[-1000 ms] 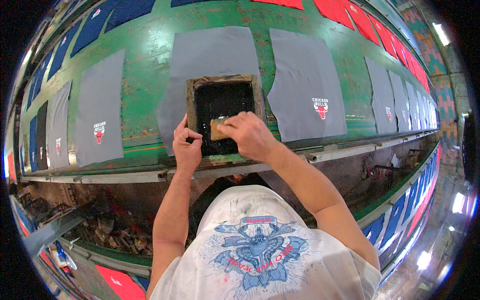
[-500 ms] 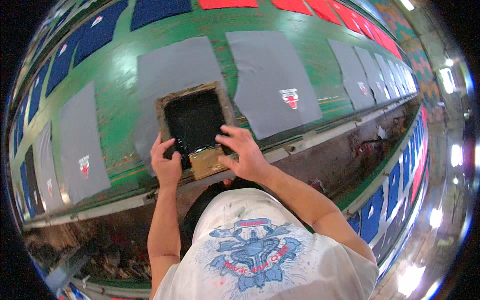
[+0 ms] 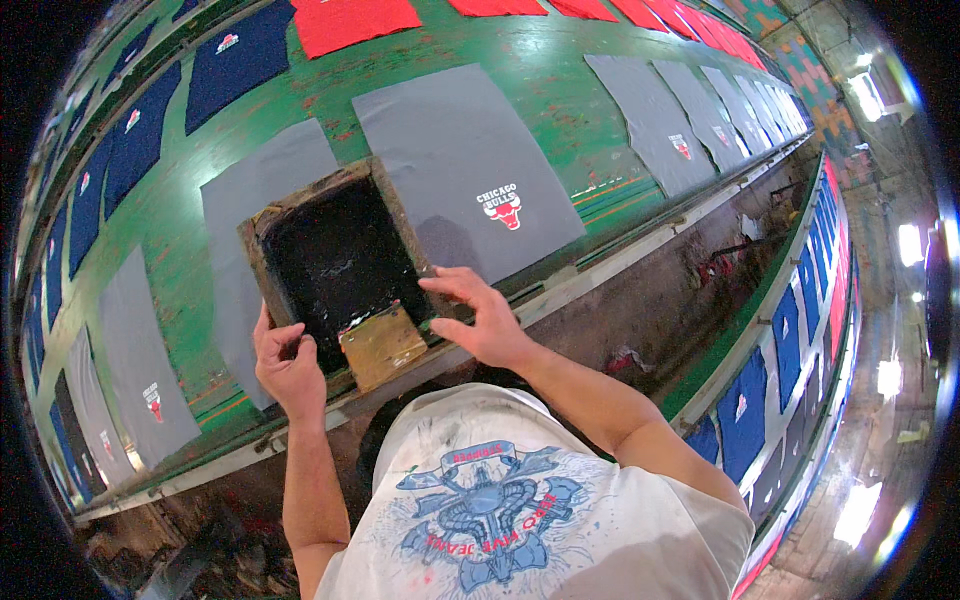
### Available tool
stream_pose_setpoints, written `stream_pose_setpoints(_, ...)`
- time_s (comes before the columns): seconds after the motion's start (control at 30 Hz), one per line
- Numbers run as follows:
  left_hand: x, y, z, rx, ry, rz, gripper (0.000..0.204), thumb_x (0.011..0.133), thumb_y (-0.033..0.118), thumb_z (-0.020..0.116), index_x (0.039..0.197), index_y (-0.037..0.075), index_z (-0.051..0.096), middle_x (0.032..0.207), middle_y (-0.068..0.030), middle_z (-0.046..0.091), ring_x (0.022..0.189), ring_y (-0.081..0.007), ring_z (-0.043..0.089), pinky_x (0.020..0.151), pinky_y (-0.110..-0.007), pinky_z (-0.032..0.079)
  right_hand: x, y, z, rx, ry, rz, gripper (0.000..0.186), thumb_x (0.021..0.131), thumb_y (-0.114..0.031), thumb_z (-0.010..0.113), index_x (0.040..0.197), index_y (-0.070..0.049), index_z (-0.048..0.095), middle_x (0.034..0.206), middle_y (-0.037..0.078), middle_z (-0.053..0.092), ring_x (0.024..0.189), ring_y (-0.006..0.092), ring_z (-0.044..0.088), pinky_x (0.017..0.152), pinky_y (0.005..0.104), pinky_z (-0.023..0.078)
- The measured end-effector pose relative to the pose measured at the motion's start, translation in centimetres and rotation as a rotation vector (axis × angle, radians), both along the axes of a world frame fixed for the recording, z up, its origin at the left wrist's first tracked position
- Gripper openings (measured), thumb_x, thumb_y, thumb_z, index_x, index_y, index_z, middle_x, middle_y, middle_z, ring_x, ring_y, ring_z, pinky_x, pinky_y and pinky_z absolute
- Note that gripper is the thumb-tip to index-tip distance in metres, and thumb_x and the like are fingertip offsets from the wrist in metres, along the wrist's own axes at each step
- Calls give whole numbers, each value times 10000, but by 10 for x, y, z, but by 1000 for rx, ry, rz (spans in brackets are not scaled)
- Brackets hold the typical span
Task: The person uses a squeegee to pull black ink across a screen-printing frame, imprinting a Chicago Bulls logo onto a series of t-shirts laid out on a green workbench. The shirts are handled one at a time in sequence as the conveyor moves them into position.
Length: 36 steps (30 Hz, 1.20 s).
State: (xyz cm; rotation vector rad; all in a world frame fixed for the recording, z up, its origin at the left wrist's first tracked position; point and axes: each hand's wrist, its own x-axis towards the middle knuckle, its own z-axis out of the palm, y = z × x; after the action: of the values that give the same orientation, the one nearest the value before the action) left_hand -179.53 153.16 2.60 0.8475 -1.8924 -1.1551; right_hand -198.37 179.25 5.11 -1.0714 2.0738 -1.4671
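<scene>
A screen-printing frame [image 3: 402,218] with worn wooden sides and a dark, ink-covered inside is tilted over a grey fabric panel [image 3: 232,215] in front of me. A yellowish-brown squeegee [image 3: 385,350] rests inside its near end, with wet black ink along its edge. My left hand [image 3: 290,365] is closed round the near left side of the frame. On the near right side my right hand [image 3: 480,315] pinches the rim between thumb and fingers. Right of the frame lies a grey panel [image 3: 450,130] with a red-and-white bull's-head print, partly shadowed. The frame's underside is hidden.
The long green table [image 3: 560,130] carries rows of grey panels, navy panels [image 3: 238,65] and red panels [image 3: 355,22]. A pale rail [image 3: 600,285] runs along its near edge. Across the aisle on the right stands another table with blue panels [image 3: 742,425].
The view has shifted, and the surroundings sit further left in it. The frame has moved right relative to the grey panels. My right hand, earlier loosely spread, now grips the rim.
</scene>
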Motion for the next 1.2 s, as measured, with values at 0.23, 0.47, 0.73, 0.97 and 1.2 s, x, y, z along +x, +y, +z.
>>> stream_pose_setpoints(0.23,-121,99,-35,60,127,-26,191,838,-118,738,970,19,758,1634,-281,608,1501,-343,602,1219,-418,457,-103,100,-22,-85,-145,-106,550,914,-191,849,1449,-112,747,1599,216,605,1502,349,574,1268,460,431)
stream_pose_setpoints(0.47,-186,177,-54,86,84,-23,144,844,-85,763,909,44,753,1639,-288,603,1510,-355,594,1237,-440,431,-171,173,-38,19,-154,-134,499,915,-175,838,1406,-113,775,1601,211,615,1489,348,593,1244,449,452)
stream_pose_setpoints(0.73,-198,193,-59,147,95,-20,120,840,-75,772,886,33,747,1656,-284,589,1522,-349,586,1253,-447,416,-193,194,-39,49,-180,-100,478,923,-216,840,1386,-111,788,1587,222,638,1465,354,618,1210,452,480)
stream_pose_setpoints(0.97,-199,195,-65,187,66,-15,104,836,-76,771,873,21,757,1673,-293,569,1547,-356,570,1259,-442,420,-197,198,-45,44,-209,-96,467,924,-218,832,1377,-109,794,1593,236,631,1473,352,612,1212,451,474)
stream_pose_setpoints(1.2,-199,191,-77,298,83,-26,104,821,-84,769,857,11,745,1681,-306,551,1563,-371,550,1288,-463,383,-199,198,-45,17,-242,-82,474,923,-193,833,1388,-115,788,1612,226,614,1486,348,603,1226,455,467)
